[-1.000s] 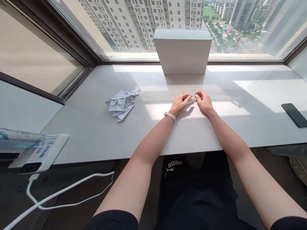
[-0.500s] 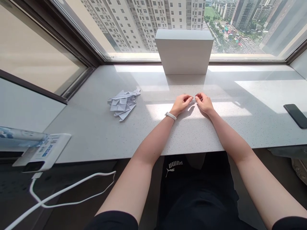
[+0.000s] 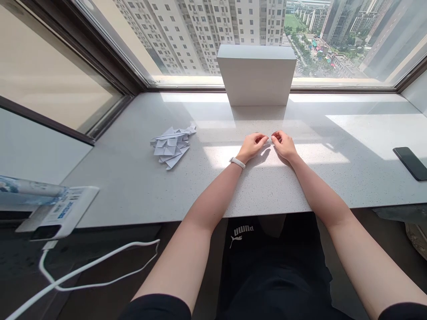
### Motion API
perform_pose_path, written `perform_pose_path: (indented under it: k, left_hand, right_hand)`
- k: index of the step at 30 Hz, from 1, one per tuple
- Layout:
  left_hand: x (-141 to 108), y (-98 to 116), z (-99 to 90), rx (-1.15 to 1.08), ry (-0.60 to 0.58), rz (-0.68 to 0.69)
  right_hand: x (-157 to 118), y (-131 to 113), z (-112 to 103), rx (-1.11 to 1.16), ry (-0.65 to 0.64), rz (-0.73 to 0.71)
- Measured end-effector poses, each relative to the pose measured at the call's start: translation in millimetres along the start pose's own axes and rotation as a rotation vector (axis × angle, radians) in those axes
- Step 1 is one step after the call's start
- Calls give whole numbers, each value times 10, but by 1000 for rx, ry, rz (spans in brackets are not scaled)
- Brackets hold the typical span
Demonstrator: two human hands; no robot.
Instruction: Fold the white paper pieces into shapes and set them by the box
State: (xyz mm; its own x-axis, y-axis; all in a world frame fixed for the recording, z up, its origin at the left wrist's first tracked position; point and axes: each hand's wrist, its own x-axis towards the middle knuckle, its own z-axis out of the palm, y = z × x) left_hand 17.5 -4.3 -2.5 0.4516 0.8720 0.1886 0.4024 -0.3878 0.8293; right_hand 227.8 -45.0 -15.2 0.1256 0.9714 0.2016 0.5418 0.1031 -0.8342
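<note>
Above the pale speckled counter [image 3: 207, 191], my left hand [image 3: 254, 146] and my right hand [image 3: 283, 145] face each other, their fingertips a small gap apart. On each, the fingers are curled in and the thumb meets the forefinger in a loose pinch. I see nothing between the fingers of either one. A white band [image 3: 237, 162] circles my left wrist. To the left of my left hand lies a loose pile of folded white paper pieces [image 3: 171, 146]. Behind both hands a plain white box [image 3: 258, 80] stands upright near the window.
At the right end of the counter is a dark phone [image 3: 412, 162]. By the left front edge a white hanging card [image 3: 68, 209] is attached to a rolled, blue-patterned item [image 3: 31, 186]. A white cable [image 3: 96, 262] loops below it. The window frame [image 3: 187, 89] borders the back.
My hands hold nearly the same place and pinched shape. The whole view has shifted very slightly; the paper pile and box have not moved on the counter.
</note>
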Motion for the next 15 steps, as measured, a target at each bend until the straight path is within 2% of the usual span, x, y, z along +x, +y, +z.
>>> perform_pose_path:
  k: [4, 6, 7, 9, 11, 13, 15]
  left_hand:
    - [2, 40, -24, -39, 6, -10]
    - [37, 72, -168, -46, 81, -40]
    - [59, 82, -296, -23, 177, -69]
    - [87, 73, -665, 93, 455, -100]
    - [51, 11, -1135, 243, 730, -179]
    - [-85, -103, -1602, 391, 929, -334]
    - [-312, -250, -1973, 496, 1020, -509]
  right_hand:
    - [4, -6, -15, -6, -1, 7]
    - [9, -8, -26, -5, -1, 10]
    - [12, -9, -33, -3, -2, 11]
    - [19, -9, -45, 6, -8, 11]
    - [27, -9, -51, 17, -11, 10]
    - [35, -10, -46, 27, -7, 10]
    - [43, -13, -29, 33, 2, 10]
